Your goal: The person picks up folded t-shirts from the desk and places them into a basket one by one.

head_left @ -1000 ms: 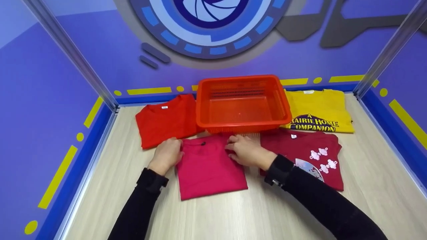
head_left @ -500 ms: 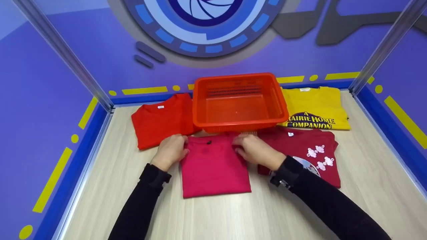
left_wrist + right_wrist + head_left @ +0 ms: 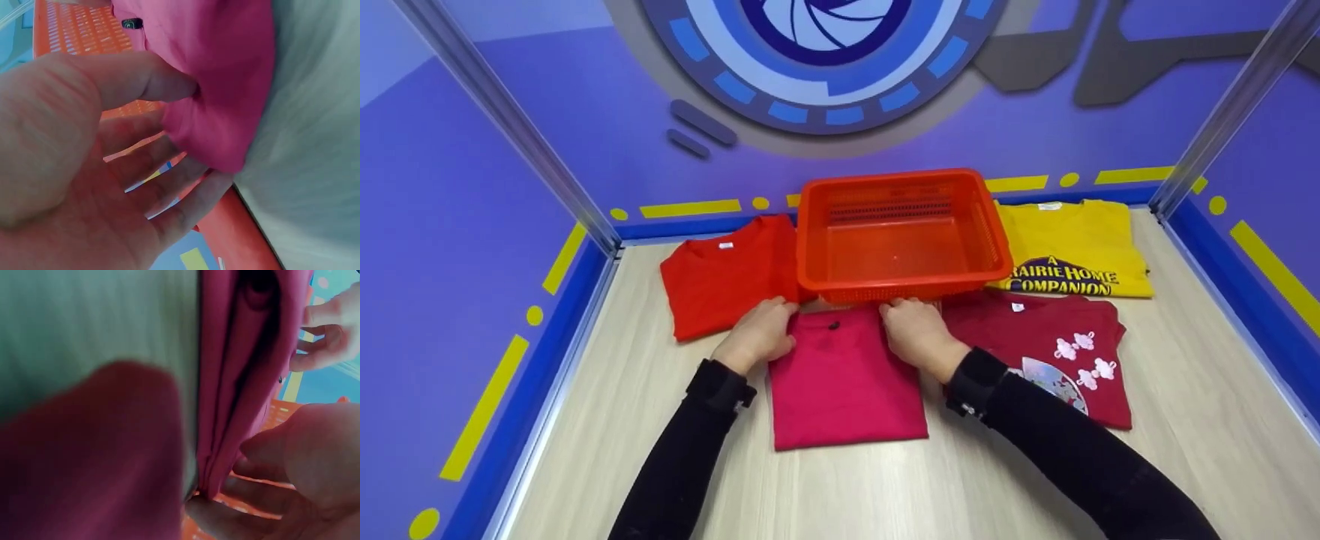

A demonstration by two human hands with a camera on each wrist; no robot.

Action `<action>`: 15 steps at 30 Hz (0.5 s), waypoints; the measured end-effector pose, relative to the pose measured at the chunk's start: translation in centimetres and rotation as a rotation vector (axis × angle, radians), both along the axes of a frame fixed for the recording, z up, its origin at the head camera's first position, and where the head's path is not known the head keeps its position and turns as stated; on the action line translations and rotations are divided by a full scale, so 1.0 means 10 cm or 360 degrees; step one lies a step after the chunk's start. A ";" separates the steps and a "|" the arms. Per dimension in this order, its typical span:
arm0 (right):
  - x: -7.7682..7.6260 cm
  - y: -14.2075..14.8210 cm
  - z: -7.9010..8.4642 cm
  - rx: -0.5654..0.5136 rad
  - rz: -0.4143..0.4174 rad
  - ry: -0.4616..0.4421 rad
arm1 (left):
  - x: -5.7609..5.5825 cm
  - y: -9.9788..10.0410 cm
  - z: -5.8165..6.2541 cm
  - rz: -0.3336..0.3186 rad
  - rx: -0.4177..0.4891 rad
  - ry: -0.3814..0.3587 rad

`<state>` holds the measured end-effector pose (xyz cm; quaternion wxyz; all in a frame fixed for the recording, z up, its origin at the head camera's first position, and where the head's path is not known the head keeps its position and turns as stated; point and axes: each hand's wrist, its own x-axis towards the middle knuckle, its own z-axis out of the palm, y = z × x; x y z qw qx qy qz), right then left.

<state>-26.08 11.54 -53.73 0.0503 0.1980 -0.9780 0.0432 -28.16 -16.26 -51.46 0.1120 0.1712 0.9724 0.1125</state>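
Note:
A folded pink shirt [image 3: 847, 390] lies flat on the table, its neckline toward the basket. My left hand [image 3: 757, 335] pinches its far left corner; in the left wrist view the thumb presses on top of the pink cloth [image 3: 225, 84] while the fingers reach beneath. At the far right corner my right hand [image 3: 919, 335] grips the same shirt. In the right wrist view, the thumb and fingers of the right hand [image 3: 304, 478] close on the edge of several folded layers [image 3: 230, 382]. Part of the far edge is hidden by the hands.
An orange-red basket [image 3: 900, 289] stands just beyond the pink shirt. A folded red shirt [image 3: 727, 281] lies at its left, a yellow printed shirt [image 3: 1072, 240] at its right. A maroon shirt [image 3: 1087, 315] is close beside my right hand. Blue walls [image 3: 607, 97] bound the table.
The pink shirt has shifted slightly right and straightened, its near edge now more level. Both hands have moved with it, the left rightward and a little farther up toward the basket.

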 end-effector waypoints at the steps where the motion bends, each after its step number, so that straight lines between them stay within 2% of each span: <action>1: 0.00 -0.01 0.00 0.0004 -0.0009 0.0005 | 0.00 0.01 -0.01 -0.0004 0.0002 0.0001; 7: -0.02 -0.02 -0.01 -0.0016 -0.0083 -0.0065 | -0.02 0.02 -0.03 0.0030 0.0057 -0.0006; 11: -0.02 -0.02 -0.03 -0.0020 -0.0072 -0.0139 | -0.02 0.01 -0.05 0.0056 0.0123 -0.0023; 15: 0.00 -0.01 -0.01 -0.0120 -0.0046 -0.0174 | 0.00 -0.01 -0.06 0.0061 0.0213 0.0018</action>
